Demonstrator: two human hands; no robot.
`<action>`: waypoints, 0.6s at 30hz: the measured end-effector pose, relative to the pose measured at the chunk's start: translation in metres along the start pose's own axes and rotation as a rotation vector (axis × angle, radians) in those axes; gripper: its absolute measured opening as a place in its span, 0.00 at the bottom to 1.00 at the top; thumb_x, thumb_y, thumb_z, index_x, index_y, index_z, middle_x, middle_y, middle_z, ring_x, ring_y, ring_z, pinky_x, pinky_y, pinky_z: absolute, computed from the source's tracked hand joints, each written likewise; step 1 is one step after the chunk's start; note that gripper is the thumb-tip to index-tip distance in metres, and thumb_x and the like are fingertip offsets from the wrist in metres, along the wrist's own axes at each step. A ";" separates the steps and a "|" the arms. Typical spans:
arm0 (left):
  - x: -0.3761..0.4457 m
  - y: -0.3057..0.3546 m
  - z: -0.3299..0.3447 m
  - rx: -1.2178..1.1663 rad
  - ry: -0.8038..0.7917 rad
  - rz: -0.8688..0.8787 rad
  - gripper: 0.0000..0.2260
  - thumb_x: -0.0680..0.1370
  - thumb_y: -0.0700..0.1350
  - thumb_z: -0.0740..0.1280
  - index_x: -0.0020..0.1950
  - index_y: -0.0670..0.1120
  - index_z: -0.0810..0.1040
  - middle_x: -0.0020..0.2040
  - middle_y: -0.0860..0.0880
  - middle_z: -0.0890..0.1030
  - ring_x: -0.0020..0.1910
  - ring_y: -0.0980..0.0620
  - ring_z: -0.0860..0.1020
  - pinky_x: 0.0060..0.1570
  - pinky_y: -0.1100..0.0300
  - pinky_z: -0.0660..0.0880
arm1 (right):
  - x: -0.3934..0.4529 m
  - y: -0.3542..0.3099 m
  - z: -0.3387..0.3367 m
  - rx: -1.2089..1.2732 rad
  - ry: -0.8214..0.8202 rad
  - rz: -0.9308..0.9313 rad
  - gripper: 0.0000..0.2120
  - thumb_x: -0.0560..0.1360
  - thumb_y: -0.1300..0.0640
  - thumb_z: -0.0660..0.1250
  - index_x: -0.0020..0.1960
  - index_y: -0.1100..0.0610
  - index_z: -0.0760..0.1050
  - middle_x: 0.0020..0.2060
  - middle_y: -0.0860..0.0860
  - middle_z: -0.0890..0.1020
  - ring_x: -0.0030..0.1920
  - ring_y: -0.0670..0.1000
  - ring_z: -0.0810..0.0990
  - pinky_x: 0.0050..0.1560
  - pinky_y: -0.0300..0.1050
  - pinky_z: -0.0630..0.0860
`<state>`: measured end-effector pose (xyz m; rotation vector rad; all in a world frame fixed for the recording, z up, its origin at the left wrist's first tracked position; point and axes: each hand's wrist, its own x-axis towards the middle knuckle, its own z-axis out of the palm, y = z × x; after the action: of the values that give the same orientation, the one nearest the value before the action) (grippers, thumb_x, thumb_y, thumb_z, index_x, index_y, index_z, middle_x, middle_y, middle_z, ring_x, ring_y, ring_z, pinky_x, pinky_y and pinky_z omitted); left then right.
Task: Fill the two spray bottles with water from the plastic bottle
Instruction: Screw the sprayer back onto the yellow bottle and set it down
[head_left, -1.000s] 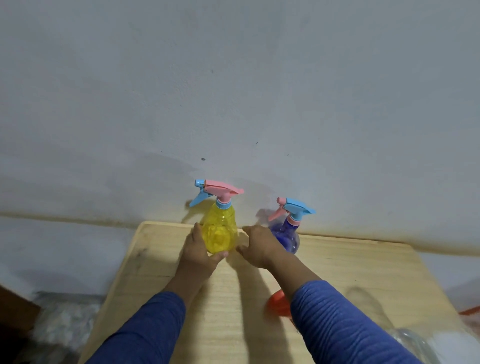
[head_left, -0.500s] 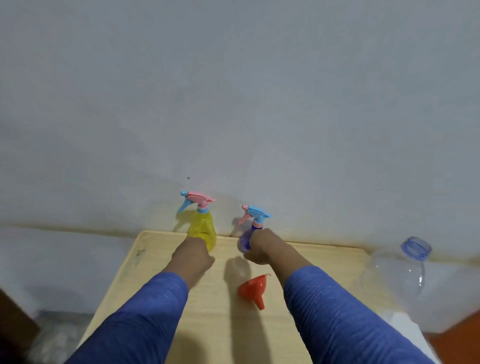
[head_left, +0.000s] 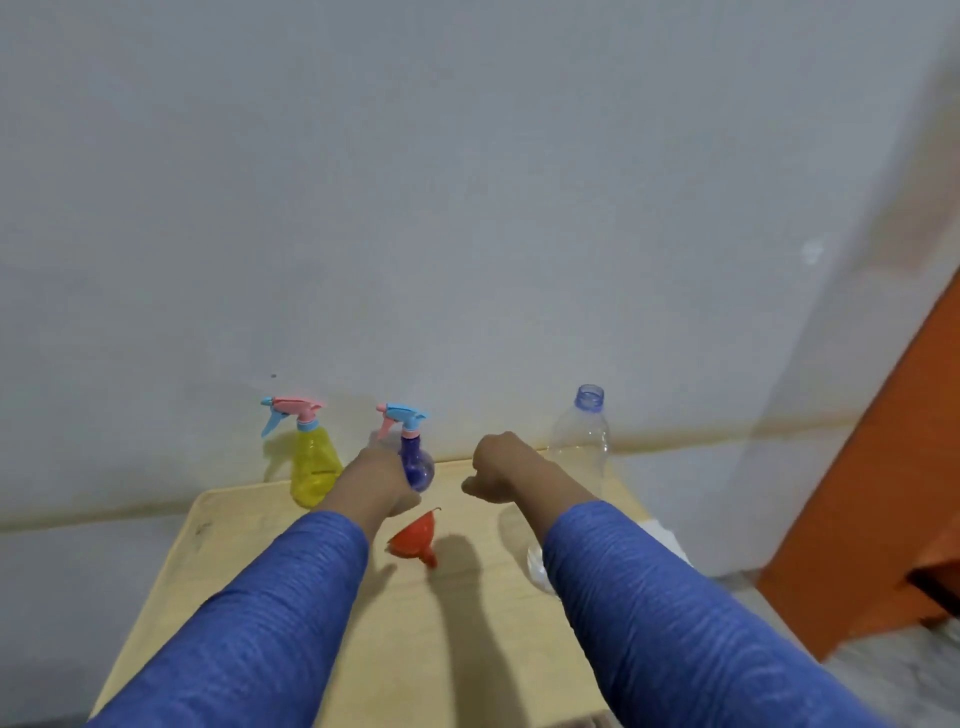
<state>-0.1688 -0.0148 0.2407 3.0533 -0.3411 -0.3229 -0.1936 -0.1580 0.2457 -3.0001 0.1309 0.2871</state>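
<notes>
The yellow spray bottle (head_left: 313, 467) with a pink and blue trigger head stands at the table's far left edge. To its right stands the purple spray bottle (head_left: 417, 464) with a blue and pink head; my left hand (head_left: 374, 483) is against its left side, thumb curling under it. My right hand (head_left: 500, 466) hovers to the right of the purple bottle with loosely curled fingers and holds nothing. The clear plastic bottle (head_left: 582, 441), uncapped with a blue neck, stands at the far right, just beyond my right hand.
A red funnel (head_left: 415, 535) lies on its side on the light wooden table (head_left: 234, 561) between my forearms. Something white and crumpled (head_left: 537, 571) shows by my right sleeve. A grey wall is close behind the table; an orange panel (head_left: 883, 493) stands at right.
My left hand left the yellow bottle and moved over to the purple one. My right hand let go of the purple bottle and moved right. The view swung right.
</notes>
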 end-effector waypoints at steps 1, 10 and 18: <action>-0.002 0.007 -0.002 0.011 -0.011 0.033 0.09 0.77 0.51 0.64 0.52 0.46 0.74 0.44 0.50 0.73 0.45 0.53 0.74 0.43 0.67 0.68 | -0.007 0.006 0.000 0.017 0.011 0.019 0.17 0.77 0.53 0.62 0.60 0.63 0.74 0.59 0.58 0.77 0.57 0.57 0.76 0.49 0.43 0.70; -0.028 0.070 0.025 0.088 -0.061 0.180 0.23 0.77 0.57 0.61 0.62 0.40 0.72 0.57 0.44 0.77 0.57 0.46 0.76 0.51 0.58 0.72 | -0.071 0.075 0.019 0.090 0.029 0.231 0.20 0.76 0.50 0.63 0.64 0.59 0.72 0.61 0.55 0.76 0.59 0.55 0.76 0.54 0.43 0.72; -0.012 0.125 0.073 -0.582 0.083 0.183 0.48 0.70 0.61 0.69 0.76 0.42 0.42 0.74 0.40 0.60 0.72 0.42 0.60 0.66 0.49 0.64 | -0.097 0.149 0.045 0.127 -0.013 0.357 0.20 0.78 0.52 0.61 0.67 0.59 0.70 0.64 0.56 0.74 0.64 0.56 0.72 0.62 0.47 0.71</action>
<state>-0.2217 -0.1358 0.1813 2.4380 -0.4290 -0.2318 -0.3109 -0.2924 0.2038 -2.8336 0.6600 0.3184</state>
